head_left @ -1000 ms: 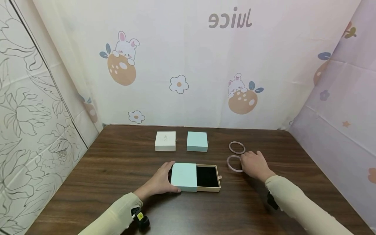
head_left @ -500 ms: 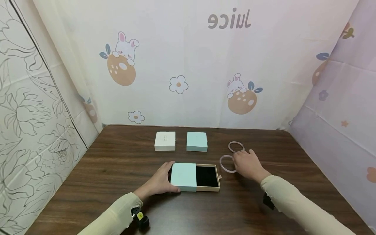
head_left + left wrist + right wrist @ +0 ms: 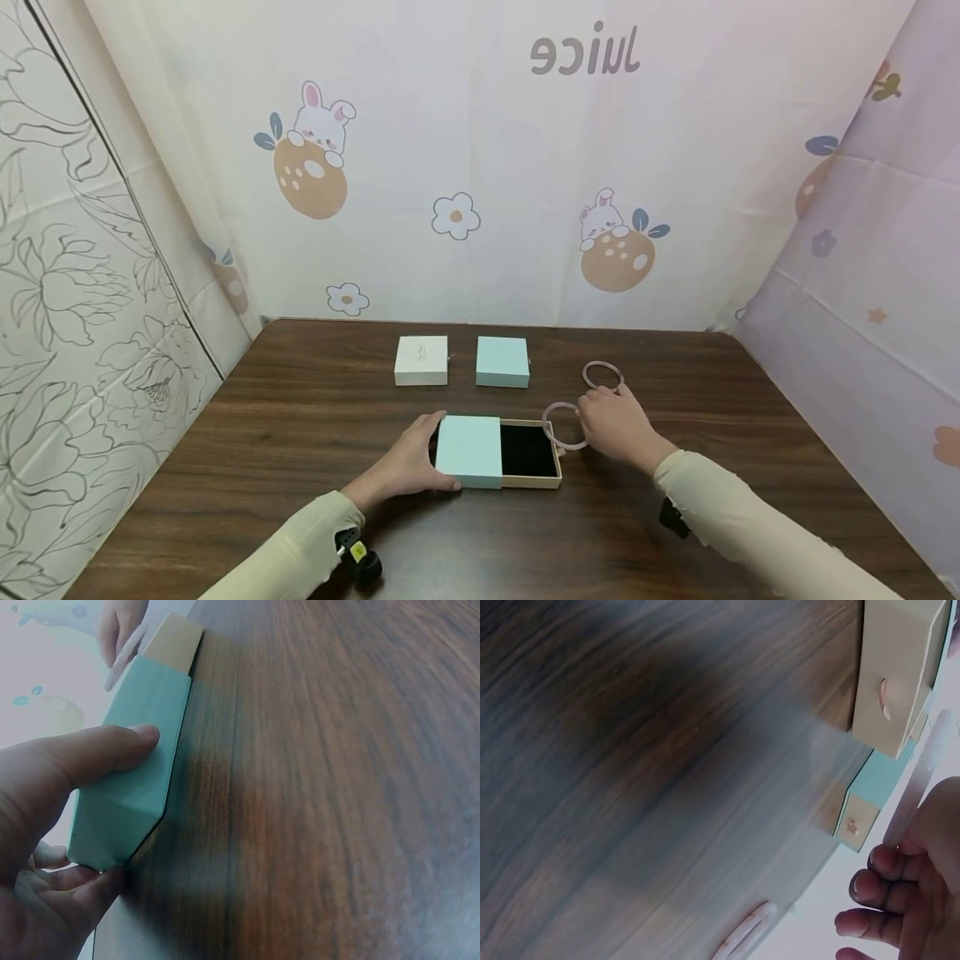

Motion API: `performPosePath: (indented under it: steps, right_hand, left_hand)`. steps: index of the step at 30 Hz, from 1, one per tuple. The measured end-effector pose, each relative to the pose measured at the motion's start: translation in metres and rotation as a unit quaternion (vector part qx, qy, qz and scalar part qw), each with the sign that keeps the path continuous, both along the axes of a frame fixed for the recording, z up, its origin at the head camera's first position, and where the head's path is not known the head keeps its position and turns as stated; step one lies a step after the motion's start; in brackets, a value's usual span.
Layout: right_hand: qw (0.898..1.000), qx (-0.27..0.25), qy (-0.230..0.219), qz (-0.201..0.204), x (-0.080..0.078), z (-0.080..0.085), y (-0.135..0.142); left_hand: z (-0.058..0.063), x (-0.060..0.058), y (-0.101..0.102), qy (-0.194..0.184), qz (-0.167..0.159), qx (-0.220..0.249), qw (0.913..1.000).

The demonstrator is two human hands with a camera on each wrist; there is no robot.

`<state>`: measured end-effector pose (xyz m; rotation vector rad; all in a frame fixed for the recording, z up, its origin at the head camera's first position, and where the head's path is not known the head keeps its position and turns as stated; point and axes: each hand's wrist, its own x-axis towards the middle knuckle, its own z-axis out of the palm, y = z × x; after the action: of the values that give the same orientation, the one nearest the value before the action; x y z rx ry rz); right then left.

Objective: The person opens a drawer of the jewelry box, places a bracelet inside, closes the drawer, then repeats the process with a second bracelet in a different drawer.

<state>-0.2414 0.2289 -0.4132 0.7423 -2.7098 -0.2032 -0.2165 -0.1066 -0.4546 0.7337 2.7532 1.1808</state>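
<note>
My left hand (image 3: 405, 462) grips the left end of a mint-green drawer box (image 3: 469, 452), thumb on its front side and fingers at the back. The box's inner tray (image 3: 528, 451) is pulled out to the right and shows a black lining. My right hand (image 3: 618, 425) pinches a pale pink bangle (image 3: 551, 427), held up over the tray's right edge. In the right wrist view that bangle (image 3: 919, 780) stands between thumb and fingers, in front of the tray's tan end with its ribbon tab (image 3: 884, 699). A second bangle (image 3: 592, 364) lies on the table behind the right hand.
A white box (image 3: 422, 361) and another mint-green box (image 3: 502, 362), both shut, stand side by side toward the back of the dark wood table (image 3: 300, 400). Behind the table hangs a printed curtain (image 3: 517, 150).
My right hand has moved left with the bangle, from beside the far bangle to over the tray's right edge. The left hand and the drawer box have stayed still.
</note>
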Motion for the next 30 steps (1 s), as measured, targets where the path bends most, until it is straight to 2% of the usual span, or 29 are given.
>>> performPosePath:
  steps: [18, 30]
  right_hand:
    - [0.999, -0.022, 0.002, 0.032, 0.012, 0.002, -0.022]
    - [0.999, -0.011, -0.018, 0.031, 0.013, -0.002, -0.032]
  left_hand:
    - [0.0, 0.0, 0.0, 0.0, -0.003, 0.003, 1.0]
    - [-0.002, -0.001, 0.0, 0.004, -0.004, -0.001, 1.0]
